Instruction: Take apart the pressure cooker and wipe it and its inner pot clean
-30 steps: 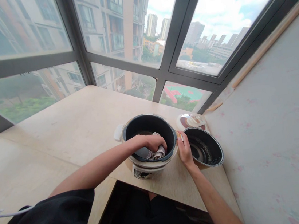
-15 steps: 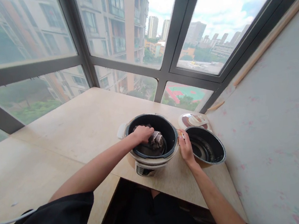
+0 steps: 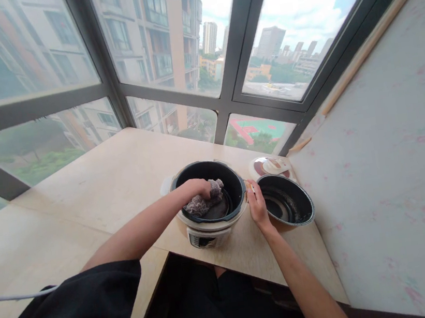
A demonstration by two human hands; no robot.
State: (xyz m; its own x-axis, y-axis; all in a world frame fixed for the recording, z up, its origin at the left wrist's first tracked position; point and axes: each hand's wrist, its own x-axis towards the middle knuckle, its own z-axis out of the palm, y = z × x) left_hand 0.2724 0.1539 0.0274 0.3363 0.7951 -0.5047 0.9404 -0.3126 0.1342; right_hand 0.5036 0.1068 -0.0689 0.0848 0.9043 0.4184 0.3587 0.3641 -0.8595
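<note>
An electric pressure cooker [image 3: 209, 239] with a dark, lidless interior stands on the wooden top in front of me. My left hand [image 3: 199, 187] reaches inside it, its fingers closed round a grey-brown rag [image 3: 199, 206] that lies bunched against the inner wall and floor. At the cooker's right edge, my right hand [image 3: 257, 206] is closed on the side handle, most of which its fingers hide. Just right of that hand sits the dark inner pot [image 3: 306, 210], tilted, its inside facing me.
Behind the inner pot lies a white and brown lid [image 3: 270, 166]. The pale wooden counter [image 3: 84, 196] runs up to the windows. A papered wall [image 3: 374, 169] bounds the right side. A white cable [image 3: 15, 297] crosses at the left.
My left hand has shifted inside the cooker and the rag has changed shape, spreading more to the left. My right hand keeps its place at the cooker's edge. The view has turned slightly.
</note>
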